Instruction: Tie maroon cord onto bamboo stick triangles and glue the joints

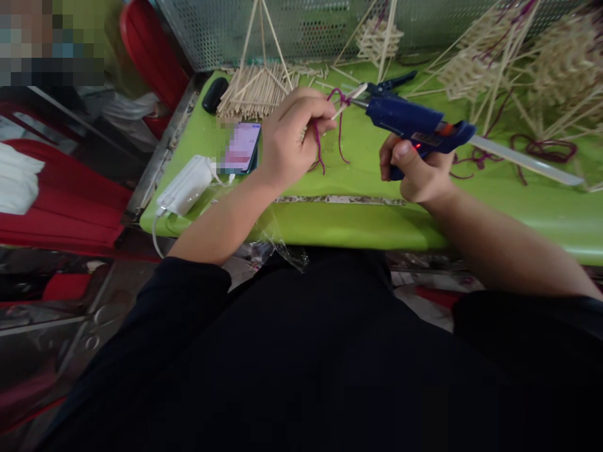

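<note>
My right hand (417, 164) is wrapped round the handle of a blue hot glue gun (405, 117), whose small red light is lit. A long clear glue stick (527, 161) sticks out of the gun's back. The nozzle points left, at or very near a knot of purple yarn (344, 99) tied round thin wooden sticks. My left hand (296, 135) pinches one wooden stick (340, 109) of this piece between thumb and fingers. Loose yarn ends hang down beside the fingers. Whether the nozzle touches the knot I cannot tell.
On the green table (301, 229) lie a pile of wooden sticks (252, 94), a phone (242, 147), a white power bank or adapter (186, 185) and dark-handled pliers (398, 80). Stick structures (490, 56) with purple yarn stand right. Behind is a perforated metal panel (311, 37); red chairs (61, 188) stand left.
</note>
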{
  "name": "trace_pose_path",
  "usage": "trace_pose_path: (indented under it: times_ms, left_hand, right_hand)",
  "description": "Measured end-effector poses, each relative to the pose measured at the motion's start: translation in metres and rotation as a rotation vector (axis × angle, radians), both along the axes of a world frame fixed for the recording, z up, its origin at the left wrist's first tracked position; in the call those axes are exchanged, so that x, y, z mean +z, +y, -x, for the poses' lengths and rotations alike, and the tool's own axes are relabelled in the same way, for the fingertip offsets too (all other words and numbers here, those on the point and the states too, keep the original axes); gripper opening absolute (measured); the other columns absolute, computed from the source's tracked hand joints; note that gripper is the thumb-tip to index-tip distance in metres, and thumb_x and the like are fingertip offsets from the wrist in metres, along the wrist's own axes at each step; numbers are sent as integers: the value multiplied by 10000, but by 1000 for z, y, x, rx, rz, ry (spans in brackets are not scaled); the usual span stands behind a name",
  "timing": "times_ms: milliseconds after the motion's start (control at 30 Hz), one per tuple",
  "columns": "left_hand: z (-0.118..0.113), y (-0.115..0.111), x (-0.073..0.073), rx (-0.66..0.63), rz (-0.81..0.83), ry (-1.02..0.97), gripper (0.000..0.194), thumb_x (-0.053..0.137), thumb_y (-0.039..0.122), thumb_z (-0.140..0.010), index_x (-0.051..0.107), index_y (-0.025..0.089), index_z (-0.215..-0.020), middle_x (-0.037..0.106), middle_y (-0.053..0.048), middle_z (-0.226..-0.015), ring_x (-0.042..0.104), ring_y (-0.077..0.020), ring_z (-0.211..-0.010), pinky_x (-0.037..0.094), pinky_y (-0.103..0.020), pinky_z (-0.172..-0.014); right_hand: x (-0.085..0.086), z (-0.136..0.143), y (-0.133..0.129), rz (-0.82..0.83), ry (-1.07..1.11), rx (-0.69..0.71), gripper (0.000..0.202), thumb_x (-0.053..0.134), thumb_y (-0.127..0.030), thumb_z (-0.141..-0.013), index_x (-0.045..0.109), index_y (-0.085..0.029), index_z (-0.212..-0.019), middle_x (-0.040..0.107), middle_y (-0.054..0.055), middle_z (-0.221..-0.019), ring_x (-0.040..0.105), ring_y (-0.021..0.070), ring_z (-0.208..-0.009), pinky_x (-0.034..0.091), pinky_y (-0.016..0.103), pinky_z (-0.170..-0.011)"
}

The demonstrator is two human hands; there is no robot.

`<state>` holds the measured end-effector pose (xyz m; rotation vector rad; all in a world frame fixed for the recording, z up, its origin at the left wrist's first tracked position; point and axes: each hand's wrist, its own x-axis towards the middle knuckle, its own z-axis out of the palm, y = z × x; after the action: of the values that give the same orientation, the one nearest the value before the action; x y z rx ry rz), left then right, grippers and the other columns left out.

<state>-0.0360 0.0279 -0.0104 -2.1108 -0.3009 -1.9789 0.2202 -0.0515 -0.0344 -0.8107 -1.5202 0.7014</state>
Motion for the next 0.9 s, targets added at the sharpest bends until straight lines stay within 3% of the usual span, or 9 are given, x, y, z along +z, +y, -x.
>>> trace_pose_path:
  times_ms: [200, 300, 467, 533, 667, 767, 900]
  left_hand:
    - [9, 18, -16, -64, 243, 129, 206, 587, 532, -1131, 714, 372, -1109, 793, -61, -1042, 729, -198, -963, 656, -389, -813]
    - [9, 17, -18, -122, 190, 68, 179, 596, 481, -1131, 722, 356, -1109, 789, -47, -1018, 747, -193, -937, 651, -378, -783]
    - [6, 17, -19, -55, 246, 110, 220, 612, 538, -1114, 723, 354, -1067, 785, -66, -1023, 749, -213, -948, 664, -405, -822]
    - [5, 16, -18, -33, 187, 81, 204, 591, 492, -1131, 708, 340, -1063, 768, -55, -996, 743, -195, -920, 655, -386, -791]
    - [2, 8, -12, -24, 76, 38, 186, 543, 425, -1162, 664, 311, -1078, 725, -39, -959, 738, -177, -886, 647, -370, -754]
    - [0, 2, -6, -28, 80, 50, 109, 599, 384, -1149, 671, 323, -1095, 731, -35, -958, 734, -171, -897, 658, -366, -782]
    - [0, 3, -4, -21, 47, -12, 69, 657, 366, -1125, 700, 348, -1075, 749, -15, -925, 717, -156, -849, 626, -336, -705]
  right_hand:
    - [2, 2, -2, 6, -8, -4, 572, 842, -884, -894, 698, -345, -768, 638, 44, -711, 542, 234, -493, 472, 491, -455]
    - [3, 2, -3, 3, -18, -20, 580, 832, -892, -897, 703, -343, -760, 644, 41, -703, 537, 233, -489, 470, 490, -453]
    - [7, 3, -5, -4, -35, -14, 564, 834, -878, -908, 721, -347, -755, 640, 34, -684, 527, 224, -476, 477, 491, -447]
    - [7, 4, -5, -11, -24, -5, 546, 841, -850, -926, 727, -341, -763, 640, 31, -689, 530, 217, -476, 477, 484, -445]
    - [5, 3, -4, -29, -5, 22, 508, 864, -795, -947, 736, -332, -783, 639, 29, -695, 531, 204, -474, 477, 468, -436]
    - [3, 3, -1, -42, -1, 27, 516, 869, -804, -938, 743, -328, -784, 635, 21, -681, 528, 197, -464, 466, 457, -426]
    - [4, 3, -3, -28, -19, 16, 518, 862, -816, -934, 743, -333, -790, 637, 21, -676, 535, 208, -471, 445, 460, -428]
